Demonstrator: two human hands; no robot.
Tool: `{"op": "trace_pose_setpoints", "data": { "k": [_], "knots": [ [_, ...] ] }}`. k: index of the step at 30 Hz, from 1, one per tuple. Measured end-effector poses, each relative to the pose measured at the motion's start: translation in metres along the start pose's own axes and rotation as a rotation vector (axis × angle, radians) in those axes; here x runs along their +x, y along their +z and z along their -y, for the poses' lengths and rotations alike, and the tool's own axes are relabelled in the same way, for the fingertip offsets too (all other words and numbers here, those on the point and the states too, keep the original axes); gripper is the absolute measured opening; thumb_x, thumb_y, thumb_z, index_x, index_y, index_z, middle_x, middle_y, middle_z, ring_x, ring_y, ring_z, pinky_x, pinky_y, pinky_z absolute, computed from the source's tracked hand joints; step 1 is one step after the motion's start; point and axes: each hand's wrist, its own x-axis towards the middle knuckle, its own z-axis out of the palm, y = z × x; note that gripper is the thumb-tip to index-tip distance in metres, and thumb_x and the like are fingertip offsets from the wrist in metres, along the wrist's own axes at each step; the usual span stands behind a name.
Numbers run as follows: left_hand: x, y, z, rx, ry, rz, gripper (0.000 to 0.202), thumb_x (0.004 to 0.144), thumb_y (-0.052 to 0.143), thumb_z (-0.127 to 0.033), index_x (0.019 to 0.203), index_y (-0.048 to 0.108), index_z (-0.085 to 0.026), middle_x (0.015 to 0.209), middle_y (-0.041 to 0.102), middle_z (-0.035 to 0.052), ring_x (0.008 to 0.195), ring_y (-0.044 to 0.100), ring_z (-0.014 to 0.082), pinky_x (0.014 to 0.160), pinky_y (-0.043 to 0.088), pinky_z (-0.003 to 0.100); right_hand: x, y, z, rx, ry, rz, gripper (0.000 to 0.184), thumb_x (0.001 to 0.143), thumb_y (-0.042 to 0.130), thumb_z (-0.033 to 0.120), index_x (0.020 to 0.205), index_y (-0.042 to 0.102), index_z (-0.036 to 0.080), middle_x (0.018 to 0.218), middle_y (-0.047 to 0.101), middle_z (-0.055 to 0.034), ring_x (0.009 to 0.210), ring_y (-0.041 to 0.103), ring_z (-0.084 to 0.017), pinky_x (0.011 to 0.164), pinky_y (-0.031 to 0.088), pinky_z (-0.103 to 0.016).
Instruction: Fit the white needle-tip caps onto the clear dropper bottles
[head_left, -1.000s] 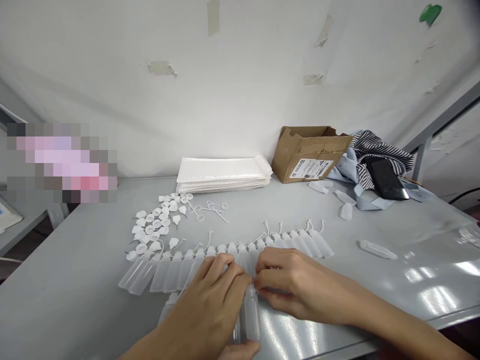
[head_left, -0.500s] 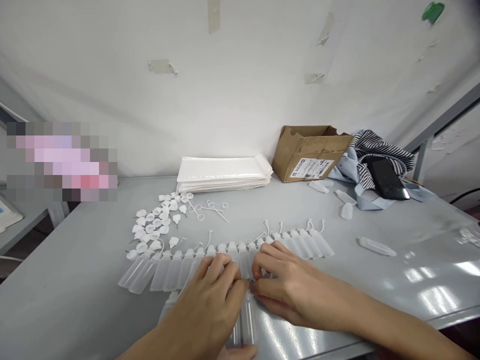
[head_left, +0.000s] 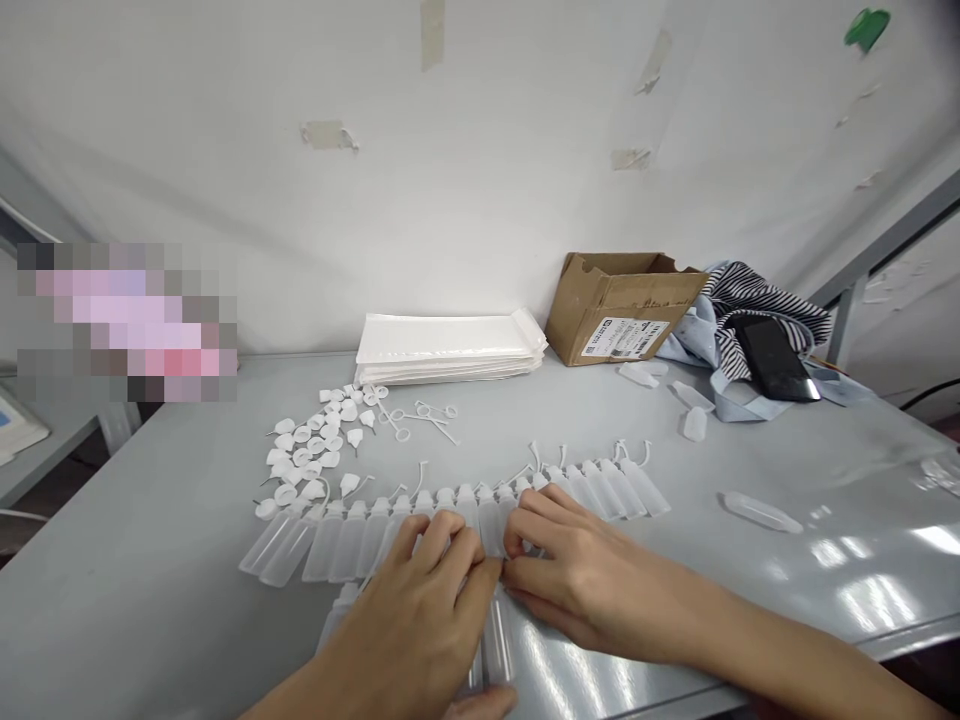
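Grey bench (head_left: 180, 500) with a smooth, glossy top, brightest reflections toward the right front. It runs back to a pale wall (head_left: 487, 220) marked with scraps of tape (head_left: 433, 35); a green object (head_left: 867, 28) sits high at upper right. Metal frame (head_left: 885, 240) slants along the right side.

Against the wall: a stack of white envelopes (head_left: 450, 348), and just beside it a cardboard box (head_left: 634, 300), top uncovered, with a printed label. Right of the box, striped cloth (head_left: 754, 290) with a dark phone-like device (head_left: 774, 357) lying on it. (Pink patch at far left is pixelated; cannot make it out.)

Foreground: a long row of bottles (head_left: 345, 540), translucent, lying side by side, necks toward the wall. Loose white caps (head_left: 315, 445) cluster beyond its left end. One stray bottle (head_left: 762, 512) lies well apart, on the right.

The clear bottle (head_left: 497, 640) is nearest the worker, on the near side of the row, top end between the two hands. Left hand (head_left: 427, 600): fingers curled, gripping it from its left. Right hand (head_left: 574, 570): fingers bent inward, tips at the bottle's top; cannot tell whether they grip it, contact hidden.
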Motion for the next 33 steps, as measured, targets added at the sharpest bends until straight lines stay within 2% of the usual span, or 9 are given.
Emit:
{"op": "trace_pose_setpoints", "data": {
  "k": [3, 7, 10, 15, 17, 21, 24, 27, 33],
  "knots": [
    [0.002, -0.005, -0.002, 0.011, -0.065, 0.051, 0.030, 0.071, 0.073, -0.043, 0.087, 0.063, -0.019, 0.086, 0.061, 0.0036, 0.085, 0.050, 0.0254, 0.076, 0.044, 0.041, -0.001, 0.001, 0.001, 0.001, -0.018, 0.014, 0.024, 0.095, 0.046, 0.018, 0.075, 0.059, 0.015, 0.083, 0.055, -0.0026, 0.078, 0.044, -0.014, 0.071, 0.036, -0.029],
    [-0.002, 0.007, 0.002, 0.001, 0.049, -0.035, 0.044, 0.070, 0.068, -0.057, 0.088, 0.062, -0.018, 0.082, 0.058, 0.0047, 0.082, 0.049, 0.0264, 0.072, 0.043, 0.042, -0.001, 0.002, 0.001, 0.000, -0.040, 0.029, 0.026, 0.095, 0.045, 0.017, 0.073, 0.059, 0.015, 0.079, 0.056, -0.0035, 0.076, 0.044, -0.015, 0.070, 0.036, -0.029],
    [-0.005, 0.014, 0.006, -0.024, 0.014, -0.079, 0.045, 0.072, 0.066, -0.059, 0.091, 0.061, -0.019, 0.083, 0.057, 0.0051, 0.082, 0.048, 0.0260, 0.072, 0.042, 0.042, -0.001, 0.000, 0.001, 0.038, -0.044, -0.006, 0.024, 0.095, 0.045, 0.018, 0.076, 0.060, 0.015, 0.079, 0.057, -0.0037, 0.076, 0.045, -0.016, 0.071, 0.037, -0.031],
    [0.000, -0.014, 0.014, -0.242, -0.166, -0.120, 0.033, 0.079, 0.065, -0.044, 0.103, 0.058, -0.021, 0.090, 0.059, 0.0039, 0.091, 0.048, 0.0248, 0.077, 0.045, 0.039, -0.007, -0.023, -0.014, 0.208, 0.042, -0.123, 0.017, 0.093, 0.050, 0.020, 0.081, 0.063, 0.016, 0.079, 0.058, -0.0045, 0.075, 0.050, -0.016, 0.070, 0.041, -0.029],
    [0.003, -0.028, 0.025, -0.276, -0.288, -0.192, 0.021, 0.089, 0.054, -0.034, 0.106, 0.058, -0.023, 0.091, 0.061, 0.0032, 0.095, 0.049, 0.0235, 0.079, 0.046, 0.039, -0.014, -0.037, -0.028, 0.225, 0.140, -0.196, 0.019, 0.094, 0.048, 0.020, 0.083, 0.063, 0.017, 0.079, 0.059, -0.0044, 0.074, 0.053, -0.015, 0.068, 0.041, -0.028],
    [0.005, -0.036, 0.059, -0.151, -0.520, -0.295, 0.024, 0.093, 0.043, -0.034, 0.104, 0.061, -0.023, 0.097, 0.066, 0.0049, 0.102, 0.051, 0.0270, 0.076, 0.048, 0.041, -0.040, -0.058, -0.068, 0.057, 0.507, -0.223, 0.021, 0.091, 0.052, 0.037, 0.086, 0.064, 0.021, 0.077, 0.060, -0.0034, 0.066, 0.052, -0.016, 0.060, 0.040, -0.027],
    [0.004, -0.028, 0.082, -0.012, -0.505, -0.236, 0.029, 0.093, 0.037, -0.026, 0.101, 0.064, -0.018, 0.097, 0.068, 0.0076, 0.101, 0.050, 0.0282, 0.081, 0.046, 0.046, -0.064, -0.066, -0.095, -0.100, 0.792, -0.167, 0.020, 0.086, 0.058, 0.037, 0.092, 0.065, 0.020, 0.071, 0.060, -0.0043, 0.063, 0.051, -0.018, 0.061, 0.039, -0.030],
    [0.003, -0.018, 0.095, 0.023, -0.468, -0.204, 0.033, 0.091, 0.036, -0.018, 0.099, 0.068, -0.019, 0.101, 0.067, 0.0081, 0.101, 0.049, 0.0283, 0.085, 0.043, 0.050, -0.081, -0.073, -0.110, -0.107, 1.012, -0.181, 0.015, 0.086, 0.058, 0.032, 0.090, 0.065, 0.019, 0.071, 0.060, -0.0054, 0.064, 0.052, -0.018, 0.062, 0.039, -0.031],
    [0.006, -0.012, 0.104, 0.026, -0.395, -0.138, 0.037, 0.085, 0.037, -0.013, 0.098, 0.071, -0.020, 0.109, 0.066, 0.0089, 0.101, 0.049, 0.0290, 0.084, 0.043, 0.050, -0.095, -0.082, -0.121, -0.008, 1.176, -0.066, 0.013, 0.084, 0.061, 0.031, 0.080, 0.064, 0.019, 0.079, 0.067, -0.0088, 0.070, 0.059, -0.020, 0.066, 0.042, -0.033]
  ]
}}
